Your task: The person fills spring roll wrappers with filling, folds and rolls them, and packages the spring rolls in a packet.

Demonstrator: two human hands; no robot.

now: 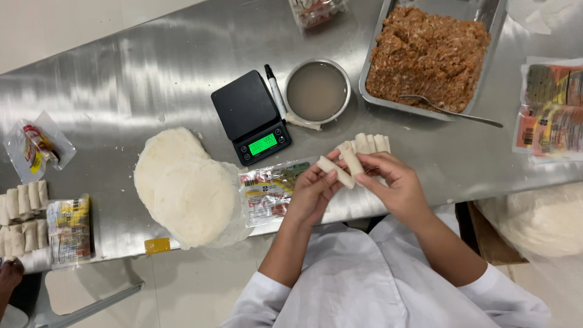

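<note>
My left hand (311,193) and my right hand (392,185) meet over the steel table's front edge. Together they hold a pale rolled wrapper (336,171); a second roll (352,159) rests against my right fingers. Just behind my hands lies a short row of finished rolls (371,143). A stack of round white wrappers (182,185) sits to the left on clear plastic.
A black digital scale (250,116) with a green display, a marker pen (275,91), a metal bowl of cloudy liquid (317,91) and a tray of minced filling (425,53) with a spoon (449,110). Printed packets (551,112) lie right; more rolls (23,200) far left.
</note>
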